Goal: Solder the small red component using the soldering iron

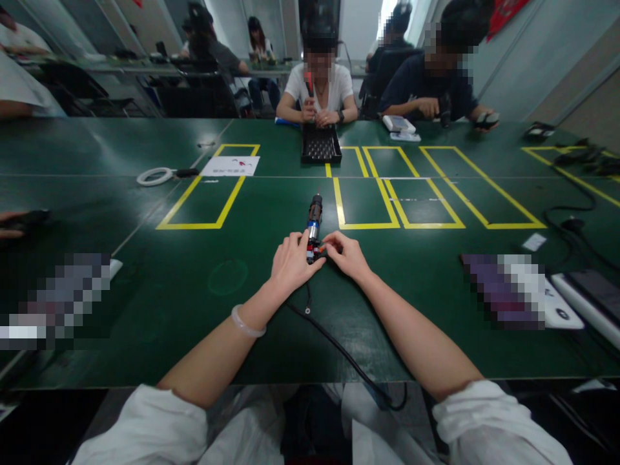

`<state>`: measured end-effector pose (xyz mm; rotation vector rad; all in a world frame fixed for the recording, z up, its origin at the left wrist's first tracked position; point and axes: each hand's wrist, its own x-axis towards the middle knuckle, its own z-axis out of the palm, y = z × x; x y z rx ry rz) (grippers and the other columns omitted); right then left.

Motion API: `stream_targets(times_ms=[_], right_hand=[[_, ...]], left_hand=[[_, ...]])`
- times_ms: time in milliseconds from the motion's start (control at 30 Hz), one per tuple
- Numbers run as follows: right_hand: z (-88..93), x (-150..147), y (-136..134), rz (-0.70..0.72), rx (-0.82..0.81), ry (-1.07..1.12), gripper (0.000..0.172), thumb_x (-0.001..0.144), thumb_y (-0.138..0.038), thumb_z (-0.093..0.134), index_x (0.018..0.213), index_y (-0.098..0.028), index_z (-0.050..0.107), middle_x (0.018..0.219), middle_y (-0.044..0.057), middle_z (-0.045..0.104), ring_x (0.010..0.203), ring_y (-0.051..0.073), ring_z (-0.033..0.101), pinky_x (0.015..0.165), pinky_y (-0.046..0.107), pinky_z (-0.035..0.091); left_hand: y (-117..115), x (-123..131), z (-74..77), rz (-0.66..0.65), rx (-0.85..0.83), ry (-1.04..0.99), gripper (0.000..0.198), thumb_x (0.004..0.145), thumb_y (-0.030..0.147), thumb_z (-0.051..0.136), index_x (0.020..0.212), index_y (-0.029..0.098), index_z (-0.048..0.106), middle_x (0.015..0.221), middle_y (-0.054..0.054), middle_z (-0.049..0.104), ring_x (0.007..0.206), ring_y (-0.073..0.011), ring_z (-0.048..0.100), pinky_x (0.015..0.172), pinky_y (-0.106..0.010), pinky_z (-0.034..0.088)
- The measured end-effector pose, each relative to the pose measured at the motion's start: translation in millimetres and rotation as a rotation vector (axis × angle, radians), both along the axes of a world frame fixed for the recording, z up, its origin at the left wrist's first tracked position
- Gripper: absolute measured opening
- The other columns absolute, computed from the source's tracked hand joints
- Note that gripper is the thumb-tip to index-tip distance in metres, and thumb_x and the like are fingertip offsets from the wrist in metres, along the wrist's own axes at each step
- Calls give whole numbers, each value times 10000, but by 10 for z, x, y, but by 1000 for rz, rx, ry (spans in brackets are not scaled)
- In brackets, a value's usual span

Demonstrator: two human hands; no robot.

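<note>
A black and blue electric screwdriver (pixel 314 216) lies on the green table (pixel 194 284), tip pointing away from me. Its black cable (pixel 339 349) runs back toward me and off the table's front edge. My left hand (pixel 290 261) curls its fingers round the tool's near end from the left. From the right, my right hand (pixel 346 253) pinches the same end, where small red and orange parts show. A pale bracelet circles my left wrist.
Yellow tape rectangles (pixel 206 200) mark the table. A black tray (pixel 321 143) sits before a person opposite holding a red tool. A white ring (pixel 155 175), a paper sheet (pixel 230 166), and cables (pixel 571 219) at right lie about. Another hand (pixel 14 223) rests at left.
</note>
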<state>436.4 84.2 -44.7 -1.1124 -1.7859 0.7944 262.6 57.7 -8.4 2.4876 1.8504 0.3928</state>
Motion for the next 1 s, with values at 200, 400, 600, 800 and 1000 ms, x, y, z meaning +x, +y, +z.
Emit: stream_targets(times_ms=[200,400,600,800,1000], right_hand=[[-57,10,23,-15,-27,58,130,867,-220,482,940,-205,589,823,23,719,656,152,637,654,280,493],[-54,1,16,-22,-26,45,144,887,-252,474,950,-206,595,813,17,712,625,143,620,639,273,481],[-32,6,28,-12,6,7,134,858,-238,499,918,-197,611,764,6,684,626,133,589,623,247,444],[-41,19,34,23,-29,37,145,868,-248,493,903,-184,618,764,13,687,636,126,599,634,238,441],[-32,14,29,29,-41,30,145,868,-239,495,897,-179,623,753,14,687,637,125,598,644,237,442]], left_hand=[[31,43,-3,38,33,34,682,871,586,461,1404,168,388,1172,-155,520,1034,-307,525,839,-398,419],[42,86,20,82,15,31,619,889,540,447,1389,178,412,1129,-152,529,1023,-300,526,845,-398,412],[59,24,31,61,0,54,639,886,525,452,1426,190,377,1161,-150,530,1026,-303,530,840,-402,420],[8,-300,76,31,-23,132,679,877,549,449,1456,211,340,1200,-149,519,1039,-309,533,837,-398,433],[-182,-862,131,111,-77,221,687,896,587,355,1473,216,323,1234,-161,504,1017,-314,548,831,-412,454]])
